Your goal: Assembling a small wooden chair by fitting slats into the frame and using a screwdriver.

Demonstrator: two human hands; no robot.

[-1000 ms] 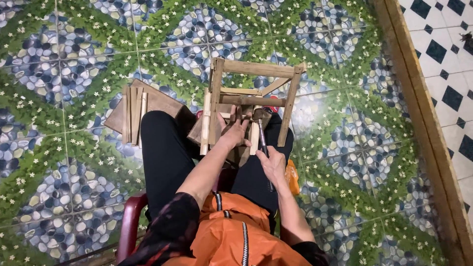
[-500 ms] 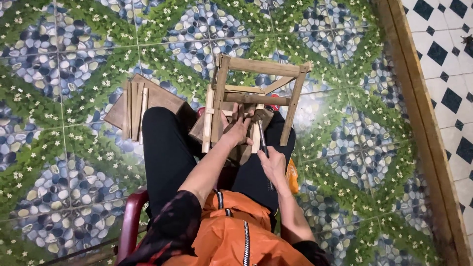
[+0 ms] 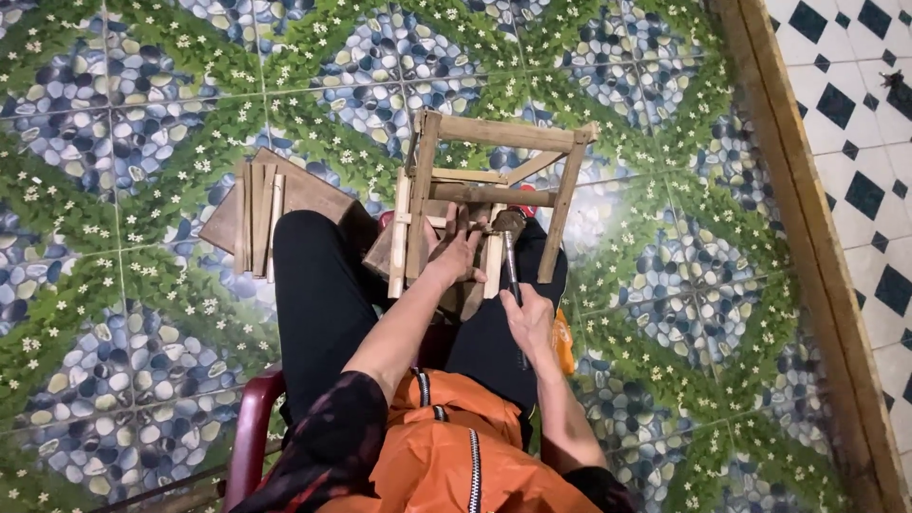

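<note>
Right hand [image 3: 528, 318] clamped on hammer [image 3: 510, 255] handle, head up at 12 o'clock, touching or just off the frame's [image 3: 494, 171] lower rail. Can't tell which.

Left hand [image 3: 460, 252] fingers [image 3: 463, 218] closed round a slat inside frame, just at 9 o'clock of hammer head. Grip looks firm, thumb hidden.

Frame: small wooden stool skeleton, tilted, resting on knees against black trousers [image 3: 318, 294]. Top rail at 12 o'clock, diagonal brace running to right post, two light slats [image 3: 402, 237] hanging at left side.

Loose sticks [image 3: 258, 218] stacked on brown board [image 3: 313, 195], on floor at 10 o'clock of left hand, touching left knee edge. Well apart from frame.

Orange jacket [image 3: 446, 456] with zip at 6 o'clock, dark patterned sleeve [image 3: 332, 437] on left arm. Red chair [image 3: 249, 432] arm at 7 o'clock.

Floor [image 3: 142, 123] tiled, green and blue pebble pattern with white flowers. Wooden sill [image 3: 807, 237] running along 3 o'clock side, white-and-navy diamond tiles [image 3: 874, 123] beyond.
</note>
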